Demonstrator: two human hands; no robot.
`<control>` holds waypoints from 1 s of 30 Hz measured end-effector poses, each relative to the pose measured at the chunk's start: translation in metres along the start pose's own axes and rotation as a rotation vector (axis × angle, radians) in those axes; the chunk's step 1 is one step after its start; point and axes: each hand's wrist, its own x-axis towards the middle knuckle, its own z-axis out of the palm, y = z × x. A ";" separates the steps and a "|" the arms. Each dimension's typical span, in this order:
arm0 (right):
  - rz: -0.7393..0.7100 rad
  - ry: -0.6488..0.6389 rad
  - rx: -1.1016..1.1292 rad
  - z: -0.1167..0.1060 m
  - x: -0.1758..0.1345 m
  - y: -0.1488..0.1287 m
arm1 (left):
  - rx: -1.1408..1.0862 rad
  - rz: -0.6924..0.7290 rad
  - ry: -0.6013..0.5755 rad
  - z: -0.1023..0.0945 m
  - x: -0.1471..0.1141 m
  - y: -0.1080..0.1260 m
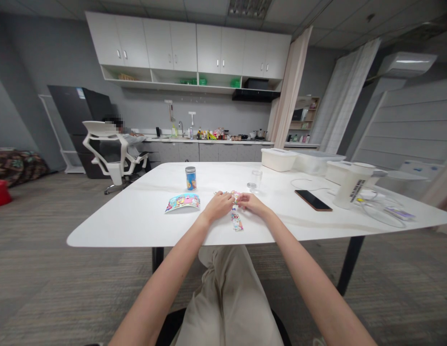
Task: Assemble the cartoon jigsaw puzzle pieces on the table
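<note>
On the smooth white table (115, 216), your left hand (219, 205) lies palm-down with fingers curled, your right hand (254, 203) beside it with fingers bent; whether either grips anything cannot be told. Small, flat, brightly printed pieces (237, 222) lie at your fingertips and nearer you, a bowed, colourful picture sheet (183, 203) to the left.

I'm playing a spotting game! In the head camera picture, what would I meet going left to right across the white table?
Colourful picture, left hand, right hand, phone, cup.
</note>
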 end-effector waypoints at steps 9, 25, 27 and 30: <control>-0.023 0.031 -0.055 -0.001 0.001 0.001 | 0.003 0.027 0.020 0.004 -0.001 -0.001; 0.015 -0.009 -0.017 0.000 0.000 0.000 | 0.030 0.028 0.005 0.001 0.000 0.000; 0.014 -0.001 0.009 0.000 0.000 0.000 | 0.024 0.025 0.004 0.000 0.000 0.000; 0.004 -0.004 0.013 0.000 0.000 0.000 | 0.010 0.017 -0.008 -0.002 0.000 0.001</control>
